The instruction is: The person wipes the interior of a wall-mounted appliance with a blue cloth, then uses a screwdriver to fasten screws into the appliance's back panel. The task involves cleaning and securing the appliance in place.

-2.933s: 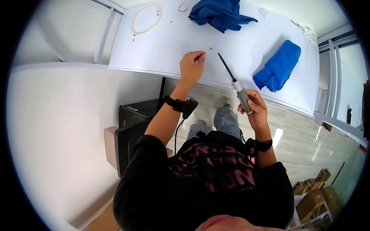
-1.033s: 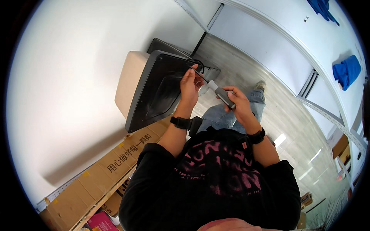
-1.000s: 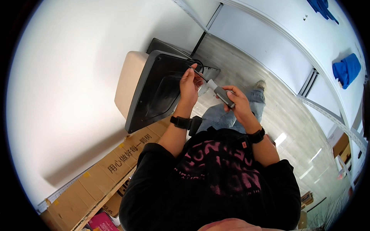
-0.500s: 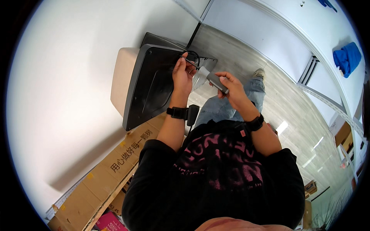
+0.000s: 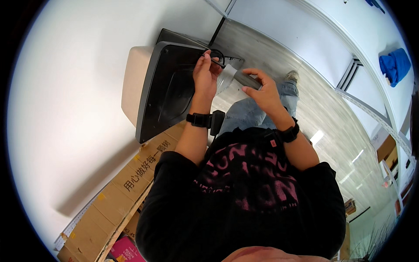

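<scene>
My right hand (image 5: 264, 91) is wrapped round a grey cylinder-shaped handheld tool (image 5: 248, 80), which has a pale, partly see-through front end. My left hand (image 5: 207, 72) pinches a thin dark rod or cable (image 5: 217, 63) between thumb and fingers; it runs toward the tool's pale end. Whether the two are joined I cannot make out. Right beside my left hand is the black flat panel (image 5: 171, 89) of a beige box-shaped body (image 5: 136, 85), which is tilted on its side. A black cable (image 5: 221, 54) loops at the panel's upper right corner.
Long cardboard boxes (image 5: 115, 190) lie along the wall at lower left, below the beige body. A dark flat-sided thing (image 5: 180, 36) stands behind it. Blue cloth (image 5: 395, 66) rests on the white surface at right. My legs (image 5: 246, 115) are over the wood-look floor (image 5: 321, 105).
Both hands, the tool and the panel appear slightly higher in the view. My right-hand fingers have shifted on the grey tool, with the thumb now more along its near side.
</scene>
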Tool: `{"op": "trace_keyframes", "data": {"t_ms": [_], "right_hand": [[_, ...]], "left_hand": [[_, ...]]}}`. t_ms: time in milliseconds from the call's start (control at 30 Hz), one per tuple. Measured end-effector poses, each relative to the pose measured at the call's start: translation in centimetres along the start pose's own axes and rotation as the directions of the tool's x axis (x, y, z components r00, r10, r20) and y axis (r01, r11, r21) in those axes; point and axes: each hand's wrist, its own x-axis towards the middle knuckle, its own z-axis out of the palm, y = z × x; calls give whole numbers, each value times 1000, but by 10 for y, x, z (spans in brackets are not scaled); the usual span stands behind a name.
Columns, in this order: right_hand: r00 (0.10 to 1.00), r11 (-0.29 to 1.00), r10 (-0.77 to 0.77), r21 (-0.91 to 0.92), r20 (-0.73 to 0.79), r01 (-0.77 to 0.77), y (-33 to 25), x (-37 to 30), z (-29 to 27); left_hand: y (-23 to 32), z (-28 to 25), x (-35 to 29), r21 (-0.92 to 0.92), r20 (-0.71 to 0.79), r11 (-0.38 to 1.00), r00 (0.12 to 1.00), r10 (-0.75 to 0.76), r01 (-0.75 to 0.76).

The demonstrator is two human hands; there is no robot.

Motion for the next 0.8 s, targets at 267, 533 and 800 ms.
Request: {"op": "trace_keyframes", "data": {"t_ms": [267,533,800], "right_hand": [[947,776,306,552,95,-306,-11,7,-6],[998,998,-2,-58,-68,-2,3,7,-3],[972,859,226,456,70,-233,1,4,-5]], "left_hand": [[0,2,8,-109,12,994,1000,1,1],[2,4,4,-104,-10,994,999,-36,35],[-3,-3,11,-117,-16,993,999,-28,26]]}}
